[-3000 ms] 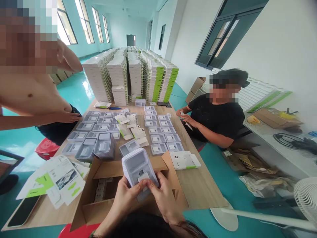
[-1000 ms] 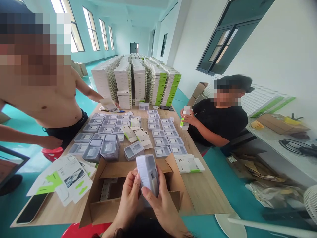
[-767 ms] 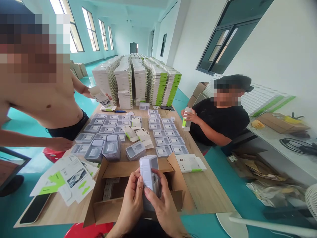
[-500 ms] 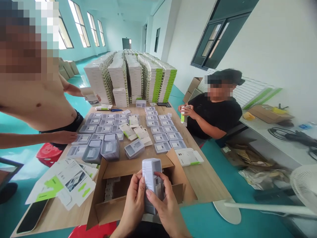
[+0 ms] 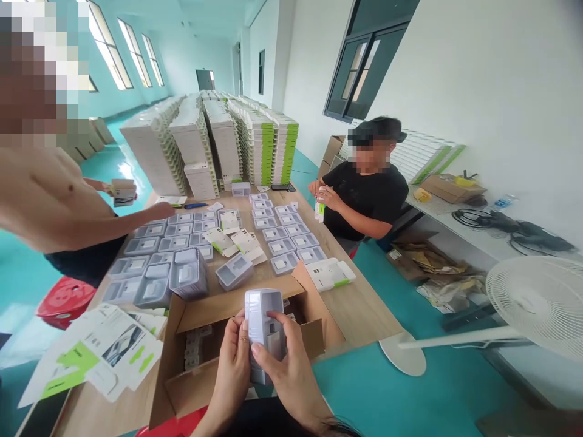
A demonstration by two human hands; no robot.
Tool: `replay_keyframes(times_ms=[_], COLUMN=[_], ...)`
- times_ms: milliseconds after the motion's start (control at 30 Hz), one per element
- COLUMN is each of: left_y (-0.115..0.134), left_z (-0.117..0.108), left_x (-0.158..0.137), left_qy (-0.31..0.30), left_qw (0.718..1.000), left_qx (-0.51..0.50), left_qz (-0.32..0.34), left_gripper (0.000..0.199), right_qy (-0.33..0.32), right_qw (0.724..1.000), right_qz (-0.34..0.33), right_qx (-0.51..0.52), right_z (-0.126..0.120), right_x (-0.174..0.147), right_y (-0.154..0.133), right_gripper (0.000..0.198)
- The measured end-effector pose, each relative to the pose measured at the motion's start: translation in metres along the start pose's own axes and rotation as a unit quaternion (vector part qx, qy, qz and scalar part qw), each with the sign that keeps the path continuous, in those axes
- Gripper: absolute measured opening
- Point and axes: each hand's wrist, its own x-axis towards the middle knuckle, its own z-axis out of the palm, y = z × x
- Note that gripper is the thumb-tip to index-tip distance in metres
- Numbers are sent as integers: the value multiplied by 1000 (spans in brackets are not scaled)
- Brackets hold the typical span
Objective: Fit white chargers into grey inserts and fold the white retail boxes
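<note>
A stack of nested clear plastic trays [image 5: 260, 306] is held upright between my two hands, above the open cardboard box [image 5: 198, 376]. My left hand [image 5: 233, 358] grips the left side of the stack, fingers wrapped behind it. On the right side my right hand [image 5: 289, 364] is closed round the stack, its thumb pressed on the front and a finger reaching into the upper recess. Small white parts [image 5: 192, 351] lie partly hidden inside the box. Just behind the box stand another short tray stack [image 5: 234, 271] and taller tray stacks [image 5: 187, 273].
Trays with white pieces [image 5: 283, 246] stand in rows on the wooden table [image 5: 359, 309]. Flat printed cartons [image 5: 113, 346] lie at left, more [image 5: 330, 273] at right. Co-workers sit on both sides, each holding a carton. A white fan [image 5: 537, 303] stands at right.
My view has turned to the right, so the scene sits further left. The left co-worker's arm has swung over the trays toward the back. My hands keep their hold on the stack.
</note>
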Motion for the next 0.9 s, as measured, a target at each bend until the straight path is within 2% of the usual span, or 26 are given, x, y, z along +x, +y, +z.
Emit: replay_keyframes(times_ms=[100,200,333,500,600,667,800,900], left_y=[-4,-9,-15,-24,-27,-25,-13,-10], left_z=[8,24,49,72,81,82,73,64], left_x=[2,2,2,-1,-4,-3,1,-5], left_qy=[25,26,14,59,16,-41,-174,-203], left_qw=[999,999,999,997,997,995,973,969], left_qx=[-12,-28,-40,-48,-40,-6,120,118], left_qz=[20,30,24,31,67,91,95,76], left_gripper=[60,53,51,53,48,42,40,51], right_qy=[-32,-63,-66,-50,-37,-59,-152,-205], right_qw=[999,998,997,997,998,996,978,966], right_qz=[-16,6,39,52,29,29,-6,-5], right_qx=[-5,-8,18,25,41,65,141,156], right_z=[-9,-27,-52,-70,-75,-78,-86,-88], right_x=[11,22,33,40,44,47,49,45], right_y=[-4,-6,9,30,32,30,29,37], right_gripper=[48,51,52,49,67,77,74,66])
